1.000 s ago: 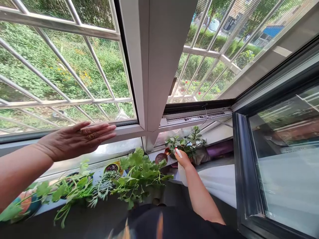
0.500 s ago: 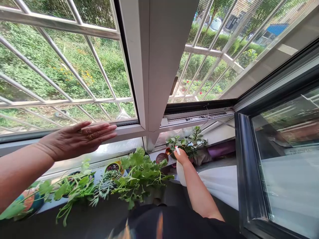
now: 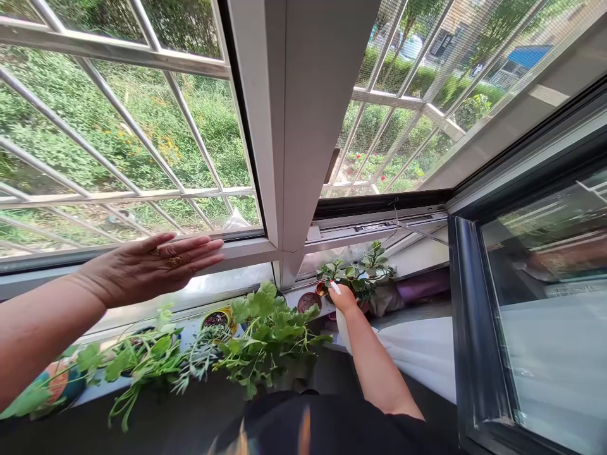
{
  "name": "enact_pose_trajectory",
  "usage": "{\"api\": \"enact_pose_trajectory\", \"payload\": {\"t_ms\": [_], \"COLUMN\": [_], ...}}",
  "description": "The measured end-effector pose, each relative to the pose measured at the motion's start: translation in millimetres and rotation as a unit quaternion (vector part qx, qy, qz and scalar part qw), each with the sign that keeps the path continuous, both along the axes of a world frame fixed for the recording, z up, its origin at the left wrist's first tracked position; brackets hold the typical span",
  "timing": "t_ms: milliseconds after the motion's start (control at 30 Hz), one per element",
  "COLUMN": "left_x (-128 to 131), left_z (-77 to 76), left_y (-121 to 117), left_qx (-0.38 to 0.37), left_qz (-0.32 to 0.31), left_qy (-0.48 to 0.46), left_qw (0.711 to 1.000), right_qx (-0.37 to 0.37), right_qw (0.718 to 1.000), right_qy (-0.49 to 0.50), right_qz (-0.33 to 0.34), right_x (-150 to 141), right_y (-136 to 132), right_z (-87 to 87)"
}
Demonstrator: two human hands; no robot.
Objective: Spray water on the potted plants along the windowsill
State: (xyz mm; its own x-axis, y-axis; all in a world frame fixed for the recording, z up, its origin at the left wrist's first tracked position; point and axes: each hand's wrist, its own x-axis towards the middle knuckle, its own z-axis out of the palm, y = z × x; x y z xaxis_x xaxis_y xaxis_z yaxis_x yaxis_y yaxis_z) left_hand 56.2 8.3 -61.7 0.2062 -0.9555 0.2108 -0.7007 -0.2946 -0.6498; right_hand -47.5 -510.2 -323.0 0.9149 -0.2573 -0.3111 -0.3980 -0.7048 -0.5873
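My left hand [image 3: 152, 265] lies flat against the lower white rail of the window [image 3: 237, 248], fingers stretched out and together, a ring on one finger; it holds nothing. My right hand [image 3: 344, 300] reaches down to the sill and is closed round a white spray bottle [image 3: 336, 288]. The bottle's tip points at a small leafy potted plant [image 3: 363, 275] in the corner. The bottle's body shows just below my wrist.
Several potted herbs [image 3: 265, 325] stand along the sill, with a small brown pot [image 3: 308, 300] and a colourful pot [image 3: 52, 385] at far left. A dark-framed open sash [image 3: 474, 328] stands at right. White cloth [image 3: 417, 354] and a purple thing [image 3: 417, 284] lie beside it.
Both hands keep almost the same places. The right hand with the bottle has edged slightly up and left toward the small plant.
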Motion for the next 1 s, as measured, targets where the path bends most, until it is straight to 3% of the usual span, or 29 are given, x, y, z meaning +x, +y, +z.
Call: {"api": "enact_pose_trajectory", "payload": {"t_ms": [333, 533, 1000], "left_x": [1.8, 0.6, 1.9], "left_z": [-3.1, -2.3, -4.2], "left_y": [0.1, 1.2, 1.5], "left_qx": [-0.006, -0.008, -0.010], "left_qz": [0.000, -0.001, -0.003], "left_qy": [0.005, 0.009, 0.017], "left_qw": [1.000, 1.000, 1.000], "right_qx": [-0.001, 0.001, 0.051], "right_qw": [0.997, 0.997, 0.988], "right_qy": [-0.064, -0.040, -0.120], "right_qz": [-0.043, -0.069, -0.080], "right_x": [-21.8, -37.9, -29.9], "right_y": [-21.8, -32.6, -32.2], "right_z": [10.3, 12.0, 18.0]}}
